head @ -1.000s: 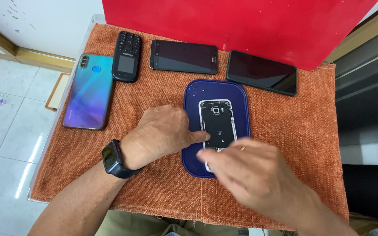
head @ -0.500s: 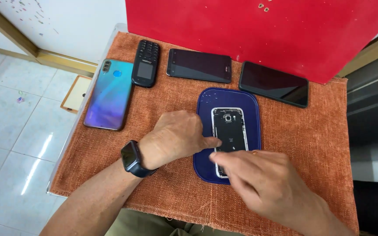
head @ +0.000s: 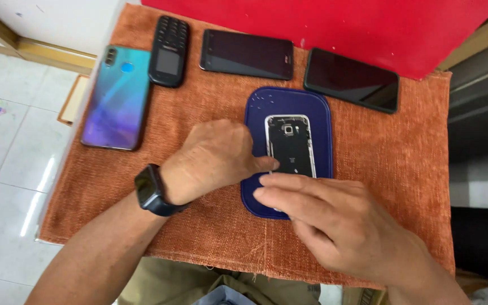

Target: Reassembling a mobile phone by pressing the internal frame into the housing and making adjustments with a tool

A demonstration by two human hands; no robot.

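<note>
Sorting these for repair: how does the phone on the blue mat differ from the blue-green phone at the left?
The opened phone has its back cover off, dark insides showing; the blue-green phone is closed and glossy. The opened one lies on the blue mat, touched by the left hand; the other lies untouched on the orange cloth. Both lie back up.

Five phones [head: 290, 145] (one opened), one blue mat [head: 320, 113], one wristwatch [head: 149, 189].

The left hand [head: 213, 158] lies knuckles up, its fingers curled loosely and the thumb stretched to the right. Its forearm comes in from the lower left (a dark watch sits on the wrist). The right hand [head: 345, 226] reaches in from the lower right, fingers extended leftward, close under the left thumb.
</note>
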